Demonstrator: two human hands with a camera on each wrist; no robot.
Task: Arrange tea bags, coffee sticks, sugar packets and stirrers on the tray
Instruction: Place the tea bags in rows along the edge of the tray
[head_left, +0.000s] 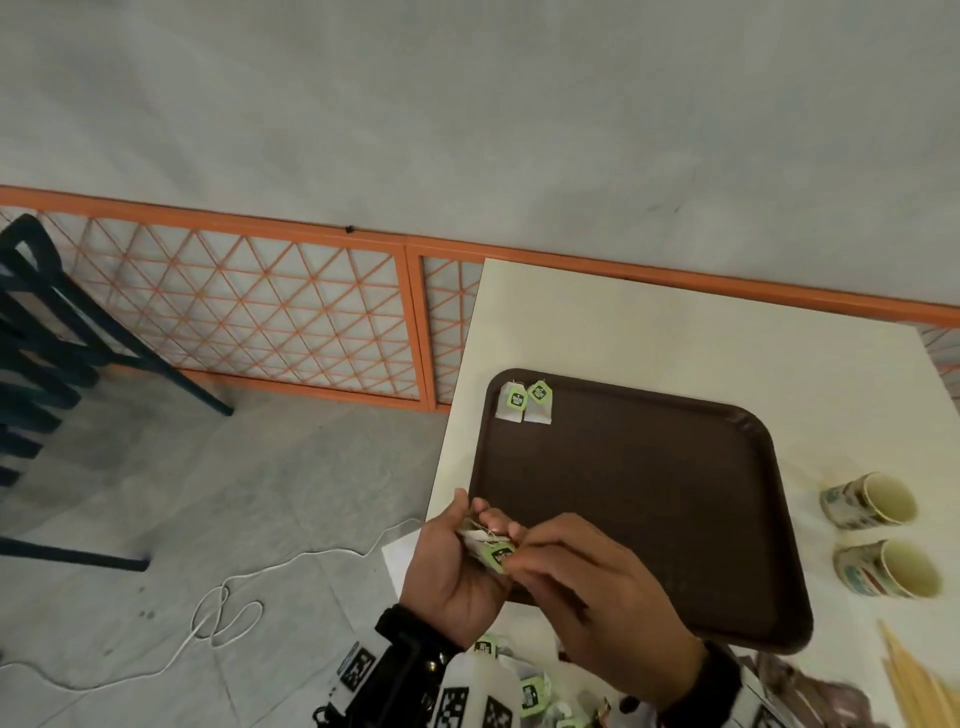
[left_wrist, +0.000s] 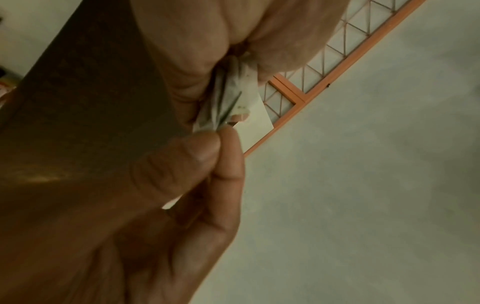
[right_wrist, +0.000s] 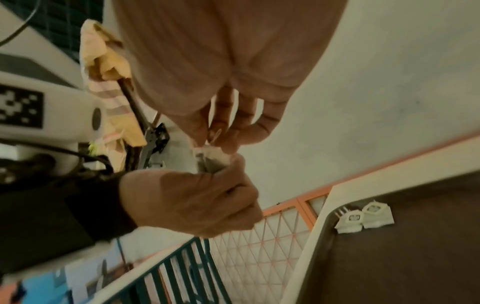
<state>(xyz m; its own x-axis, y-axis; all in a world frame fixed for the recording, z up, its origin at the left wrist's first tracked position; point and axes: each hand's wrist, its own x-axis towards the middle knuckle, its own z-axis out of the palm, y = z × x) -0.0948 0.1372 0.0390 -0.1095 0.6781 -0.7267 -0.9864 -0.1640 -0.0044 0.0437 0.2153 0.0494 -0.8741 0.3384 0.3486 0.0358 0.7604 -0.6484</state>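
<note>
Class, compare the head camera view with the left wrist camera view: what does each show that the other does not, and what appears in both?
Only the head view shows two tea bags with green tags lying side by side in the tray's far left corner, two patterned paper cups on their sides, and pale wooden stirrers.

Only the left wrist view shows, close up, the thumb and finger tips pinching the paper.

Both show the left hand and right hand holding a white tea bag above the dark brown plastic tray.
</note>
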